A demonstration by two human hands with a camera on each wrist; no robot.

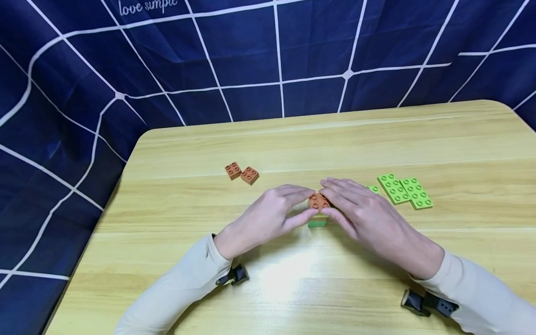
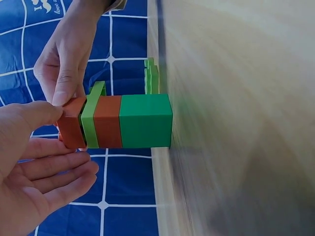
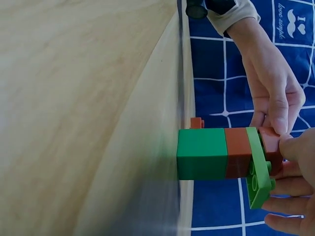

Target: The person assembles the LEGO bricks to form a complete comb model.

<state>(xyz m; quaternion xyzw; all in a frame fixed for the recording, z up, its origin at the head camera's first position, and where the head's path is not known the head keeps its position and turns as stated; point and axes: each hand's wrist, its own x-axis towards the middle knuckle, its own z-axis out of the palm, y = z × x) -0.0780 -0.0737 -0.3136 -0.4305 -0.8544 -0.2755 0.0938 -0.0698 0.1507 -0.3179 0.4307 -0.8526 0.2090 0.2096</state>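
Pinching the top brown brick (image 1: 319, 202): both hands (image 1: 270, 209) (image 1: 368, 209), facing blue cloth (image 1: 314, 51) lettered "love simple"

Left sleeve (image 1: 176, 286): pale cream fabric, plain, long, lightly creased; cuff terminates at wrist. Right sleeve (image 1: 487, 291): matching colour and length. Left wrist unit (image 1: 240, 274): compact black housing, sleeve side away from left edge of desk (image 1: 121, 242). Right wrist unit (image 1: 414, 303): black, block-shaped, sleeve side facing same edge. Right strap (image 1: 443, 305): black, small holes. Left grip (image 1: 270, 211), right grip (image 1: 372, 211): bare.
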